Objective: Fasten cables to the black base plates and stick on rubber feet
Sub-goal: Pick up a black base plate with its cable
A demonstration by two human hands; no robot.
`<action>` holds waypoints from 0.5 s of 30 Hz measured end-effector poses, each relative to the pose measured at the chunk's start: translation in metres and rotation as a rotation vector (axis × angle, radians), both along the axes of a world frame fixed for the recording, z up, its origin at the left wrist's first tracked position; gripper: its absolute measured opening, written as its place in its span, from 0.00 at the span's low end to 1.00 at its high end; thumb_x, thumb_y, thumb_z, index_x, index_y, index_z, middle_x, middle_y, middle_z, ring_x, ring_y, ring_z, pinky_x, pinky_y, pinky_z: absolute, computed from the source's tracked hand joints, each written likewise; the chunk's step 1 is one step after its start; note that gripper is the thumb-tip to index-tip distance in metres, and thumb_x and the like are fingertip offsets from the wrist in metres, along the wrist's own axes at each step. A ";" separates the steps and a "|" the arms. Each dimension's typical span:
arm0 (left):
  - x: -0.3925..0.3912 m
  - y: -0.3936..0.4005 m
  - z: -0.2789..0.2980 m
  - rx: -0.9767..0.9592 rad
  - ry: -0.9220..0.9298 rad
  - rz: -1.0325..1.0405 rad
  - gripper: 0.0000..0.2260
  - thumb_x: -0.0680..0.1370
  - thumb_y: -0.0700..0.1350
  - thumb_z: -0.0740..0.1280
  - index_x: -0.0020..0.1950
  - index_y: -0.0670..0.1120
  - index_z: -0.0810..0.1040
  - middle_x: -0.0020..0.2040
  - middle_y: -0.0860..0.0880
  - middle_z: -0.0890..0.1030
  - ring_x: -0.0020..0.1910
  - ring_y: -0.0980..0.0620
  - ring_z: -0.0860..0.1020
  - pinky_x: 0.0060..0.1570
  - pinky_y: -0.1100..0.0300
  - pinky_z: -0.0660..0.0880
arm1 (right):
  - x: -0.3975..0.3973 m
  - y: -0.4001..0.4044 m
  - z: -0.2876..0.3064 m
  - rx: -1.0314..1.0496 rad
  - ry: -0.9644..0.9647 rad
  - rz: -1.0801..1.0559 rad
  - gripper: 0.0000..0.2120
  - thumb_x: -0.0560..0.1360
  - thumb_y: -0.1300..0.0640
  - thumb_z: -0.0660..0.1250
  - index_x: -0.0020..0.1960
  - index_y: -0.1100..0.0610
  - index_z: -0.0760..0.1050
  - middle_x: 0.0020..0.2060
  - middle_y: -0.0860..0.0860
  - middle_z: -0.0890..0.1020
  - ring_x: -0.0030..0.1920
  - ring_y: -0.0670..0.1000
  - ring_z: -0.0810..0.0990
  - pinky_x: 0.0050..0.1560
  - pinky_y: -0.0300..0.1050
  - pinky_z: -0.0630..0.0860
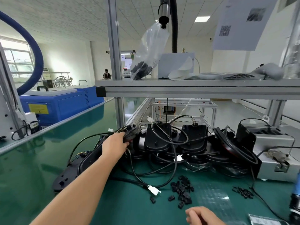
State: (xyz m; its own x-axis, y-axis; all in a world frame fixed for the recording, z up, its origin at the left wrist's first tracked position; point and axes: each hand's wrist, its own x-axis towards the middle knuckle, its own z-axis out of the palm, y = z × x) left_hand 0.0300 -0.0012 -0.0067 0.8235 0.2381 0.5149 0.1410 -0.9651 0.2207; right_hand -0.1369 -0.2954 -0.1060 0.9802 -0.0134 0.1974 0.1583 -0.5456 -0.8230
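The left hand (116, 144) reached forward and gripped one black base plate (129, 131), lifted at the left end of the heap of plates (177, 143). The right hand (201, 215) rested low on the green table (32, 176), fingers loosely curled, holding nothing. One more plate (69, 174) lay flat under the left forearm. Two clusters of small black clips (182, 190) lay just beyond the right hand; the plates in the heap were too tangled in cables (168, 168) to count.

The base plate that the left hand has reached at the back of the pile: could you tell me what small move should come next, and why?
Probably lift that base plate clear and draw it toward the near mat. The left hand grips it atop the tangled pile, cables looping over neighbouring plates, while the clips lie near the right hand.
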 end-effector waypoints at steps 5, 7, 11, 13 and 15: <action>-0.028 -0.009 0.027 -0.144 -0.235 -0.031 0.15 0.77 0.51 0.67 0.62 0.49 0.75 0.51 0.49 0.81 0.48 0.45 0.78 0.43 0.53 0.75 | -0.002 -0.006 0.004 0.026 0.016 0.039 0.18 0.73 0.55 0.68 0.41 0.29 0.77 0.39 0.33 0.82 0.39 0.36 0.81 0.41 0.30 0.76; -0.058 -0.020 0.033 -0.138 -0.395 -0.076 0.16 0.77 0.49 0.68 0.64 0.50 0.74 0.55 0.50 0.80 0.52 0.46 0.77 0.42 0.52 0.74 | -0.007 -0.004 0.015 0.059 -0.029 0.004 0.20 0.74 0.61 0.70 0.37 0.34 0.80 0.37 0.37 0.84 0.36 0.39 0.82 0.39 0.34 0.77; -0.144 -0.057 0.024 0.056 -0.668 -0.223 0.18 0.72 0.43 0.71 0.62 0.50 0.79 0.56 0.51 0.80 0.54 0.48 0.76 0.46 0.52 0.73 | -0.023 0.008 0.039 0.485 -0.001 0.040 0.15 0.76 0.67 0.67 0.44 0.49 0.85 0.37 0.54 0.86 0.38 0.51 0.85 0.39 0.42 0.80; -0.185 -0.082 0.002 0.141 -0.748 -0.307 0.20 0.67 0.40 0.69 0.58 0.52 0.83 0.55 0.50 0.82 0.55 0.50 0.77 0.49 0.51 0.71 | -0.034 0.020 0.063 0.675 0.122 0.163 0.09 0.77 0.57 0.65 0.55 0.50 0.80 0.41 0.59 0.86 0.42 0.59 0.85 0.41 0.49 0.81; -0.218 -0.122 -0.020 0.097 -0.719 -0.387 0.15 0.67 0.43 0.68 0.51 0.53 0.85 0.51 0.55 0.83 0.53 0.56 0.77 0.46 0.51 0.72 | -0.039 0.023 0.078 0.777 0.224 0.177 0.12 0.75 0.45 0.66 0.55 0.47 0.76 0.43 0.56 0.85 0.48 0.62 0.83 0.46 0.50 0.77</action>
State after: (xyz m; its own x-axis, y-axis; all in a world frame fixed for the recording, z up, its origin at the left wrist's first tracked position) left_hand -0.1880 -0.1230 -0.0270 0.2989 -0.0677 0.9519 -0.3496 -0.9359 0.0432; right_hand -0.1755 -0.2722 -0.0278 0.9957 0.0926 -0.0048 -0.0242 0.2098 -0.9775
